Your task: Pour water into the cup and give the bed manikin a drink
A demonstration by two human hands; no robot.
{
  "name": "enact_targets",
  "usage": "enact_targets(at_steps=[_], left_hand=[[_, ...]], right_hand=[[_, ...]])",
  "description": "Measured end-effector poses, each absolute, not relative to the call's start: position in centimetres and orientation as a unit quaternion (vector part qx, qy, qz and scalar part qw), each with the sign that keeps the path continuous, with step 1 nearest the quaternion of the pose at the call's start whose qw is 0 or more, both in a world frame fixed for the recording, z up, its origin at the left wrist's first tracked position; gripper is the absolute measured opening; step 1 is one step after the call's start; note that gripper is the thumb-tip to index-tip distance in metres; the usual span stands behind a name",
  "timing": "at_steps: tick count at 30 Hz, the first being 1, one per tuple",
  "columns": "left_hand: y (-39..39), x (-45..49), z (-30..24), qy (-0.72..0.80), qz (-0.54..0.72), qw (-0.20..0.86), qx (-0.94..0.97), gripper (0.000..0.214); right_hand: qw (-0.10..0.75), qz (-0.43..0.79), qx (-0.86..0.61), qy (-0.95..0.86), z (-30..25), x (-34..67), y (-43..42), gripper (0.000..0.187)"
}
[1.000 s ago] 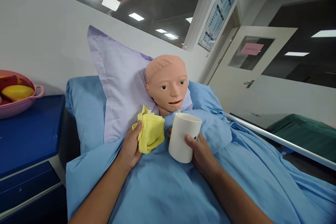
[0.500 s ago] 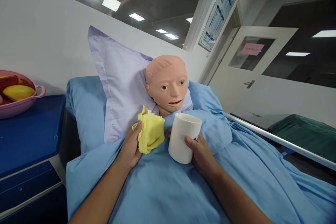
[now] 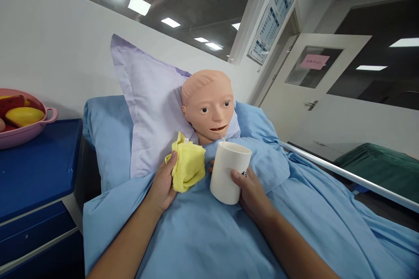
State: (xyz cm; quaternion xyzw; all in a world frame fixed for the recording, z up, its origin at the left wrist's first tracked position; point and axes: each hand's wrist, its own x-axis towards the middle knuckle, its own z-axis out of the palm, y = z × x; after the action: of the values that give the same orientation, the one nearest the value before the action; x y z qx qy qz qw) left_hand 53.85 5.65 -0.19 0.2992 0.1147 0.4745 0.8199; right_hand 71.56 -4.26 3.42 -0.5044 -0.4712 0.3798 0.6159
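A folded yellow towel (image 3: 190, 166) is held in my left hand (image 3: 163, 186), thumb on its near side and the other fingers hidden behind it. My right hand (image 3: 253, 189) is wrapped round a white mug (image 3: 225, 174), which tilts slightly. A pale straw (image 3: 223, 138) rises from the mug's rim to just below the mouth of a manikin (image 3: 209, 102); whether it touches the lip I cannot tell. The manikin's head leans on a lilac pillow (image 3: 147, 109), and a blue quilt (image 3: 196, 239) covers its body below the chin.
At left, a pink basket (image 3: 24, 136) of fruit stands on a blue bedside cabinet (image 3: 42, 170). A white bed rail (image 3: 353, 176) runs along the right side. Beyond it are a door (image 3: 314, 74) and something under green cloth (image 3: 376, 163).
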Motion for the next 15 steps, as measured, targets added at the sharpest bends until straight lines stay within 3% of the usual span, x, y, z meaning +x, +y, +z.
enact_targets(at_steps=[15], left_hand=[[5.74,53.95,-0.35,0.132,0.476,0.821,0.287,0.039]], right_hand=[[0.626,0.377,-0.497,-0.468,2.72,71.91,-4.12,0.06]])
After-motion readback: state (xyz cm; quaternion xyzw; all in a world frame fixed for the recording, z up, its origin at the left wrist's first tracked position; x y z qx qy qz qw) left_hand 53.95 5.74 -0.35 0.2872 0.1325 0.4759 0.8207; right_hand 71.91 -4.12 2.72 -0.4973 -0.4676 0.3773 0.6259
